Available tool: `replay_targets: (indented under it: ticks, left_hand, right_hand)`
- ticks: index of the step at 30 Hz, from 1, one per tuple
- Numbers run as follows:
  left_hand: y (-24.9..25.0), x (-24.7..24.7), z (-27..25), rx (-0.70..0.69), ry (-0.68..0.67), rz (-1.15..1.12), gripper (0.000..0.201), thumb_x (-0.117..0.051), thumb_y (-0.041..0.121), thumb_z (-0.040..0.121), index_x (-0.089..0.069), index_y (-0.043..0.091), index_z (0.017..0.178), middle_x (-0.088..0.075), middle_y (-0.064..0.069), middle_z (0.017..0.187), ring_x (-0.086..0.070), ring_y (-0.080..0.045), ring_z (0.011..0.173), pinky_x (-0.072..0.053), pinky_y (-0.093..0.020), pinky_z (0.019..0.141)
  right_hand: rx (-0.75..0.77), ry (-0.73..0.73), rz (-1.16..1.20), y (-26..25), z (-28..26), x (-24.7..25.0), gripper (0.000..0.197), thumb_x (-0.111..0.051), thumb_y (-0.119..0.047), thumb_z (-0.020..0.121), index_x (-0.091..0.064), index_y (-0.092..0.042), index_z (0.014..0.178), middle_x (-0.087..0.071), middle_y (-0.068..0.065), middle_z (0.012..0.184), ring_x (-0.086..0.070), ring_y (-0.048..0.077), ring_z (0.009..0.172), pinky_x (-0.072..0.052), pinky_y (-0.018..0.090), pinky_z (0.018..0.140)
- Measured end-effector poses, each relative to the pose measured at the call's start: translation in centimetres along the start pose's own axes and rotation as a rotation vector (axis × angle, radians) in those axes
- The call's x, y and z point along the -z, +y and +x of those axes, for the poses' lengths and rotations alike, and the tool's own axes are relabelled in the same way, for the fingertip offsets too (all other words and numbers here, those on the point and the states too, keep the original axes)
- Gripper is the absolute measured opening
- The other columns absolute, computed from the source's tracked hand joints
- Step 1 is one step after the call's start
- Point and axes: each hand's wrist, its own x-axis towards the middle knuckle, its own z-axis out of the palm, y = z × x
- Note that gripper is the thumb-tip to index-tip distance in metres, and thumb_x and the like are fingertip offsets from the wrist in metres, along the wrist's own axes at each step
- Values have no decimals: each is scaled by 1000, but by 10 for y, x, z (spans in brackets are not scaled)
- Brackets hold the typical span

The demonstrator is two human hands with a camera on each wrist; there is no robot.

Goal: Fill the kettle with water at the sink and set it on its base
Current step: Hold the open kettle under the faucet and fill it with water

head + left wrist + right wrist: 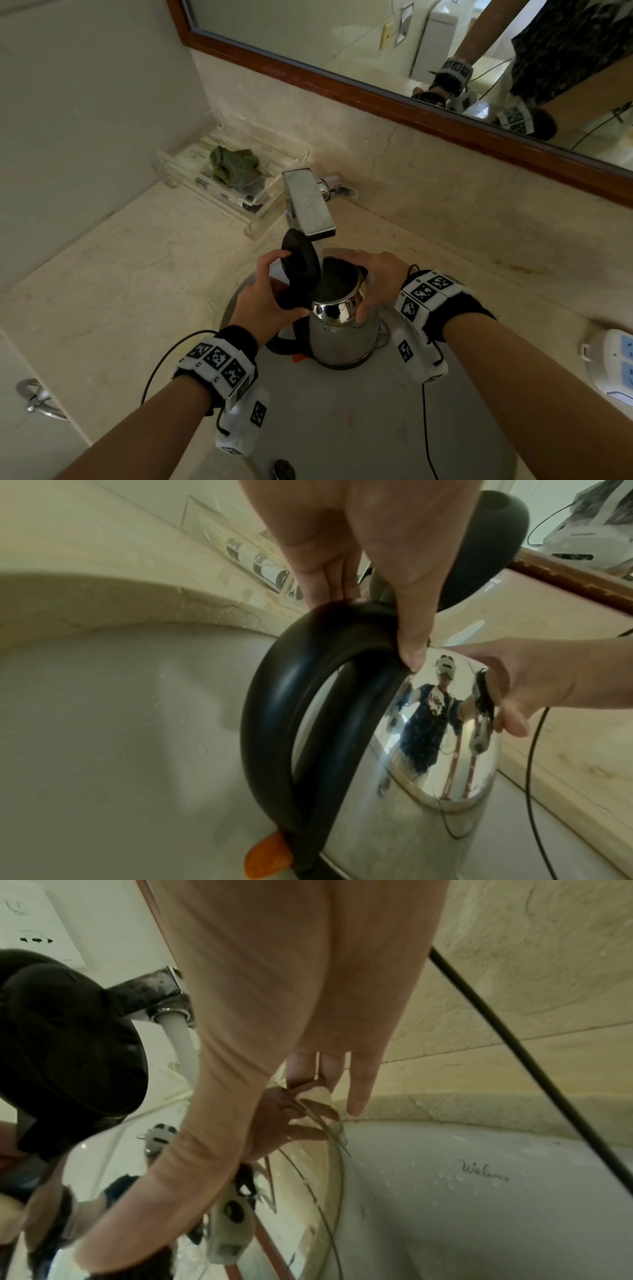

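Observation:
A steel kettle stands in the sink basin with its mouth under the faucet. Its black lid is tipped up and open. My left hand grips the top of the black handle, thumb against the steel shoulder, one finger touching the lid's edge. My right hand curls round the kettle's upper rim on the far side, thumb down the polished band. In the right wrist view a white water stream runs down from the spout beside the lid. The water level inside is hidden.
A clear tray holding a green cloth sits on the counter at the back left. A white power strip lies at the right edge. A wood-framed mirror hangs behind the faucet. The drain plug is near the basin's front.

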Motion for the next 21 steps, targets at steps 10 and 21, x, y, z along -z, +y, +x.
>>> replay_targets:
  ticks: [10,21]
  left_hand:
    - [2,0,0,9,1,-7,91,-81,12,62,-17,52,113,-68,-4,83,-65,-15,78,-50,-29,72]
    - [3,0,-2,30,5,28,91,-82,16,63,-19,42,123,-67,0,83,-65,-17,79,-54,-34,74]
  right_hand:
    - [15,15,14,3,1,-1,112,-92,-32,42,-23,-59,125,-41,-10,143,-38,11,132,-31,26,108]
    - [22,27,28,3,0,-3,114,-92,-28,41,-28,-53,131,-42,-12,142,-40,10,130,-34,29,108]
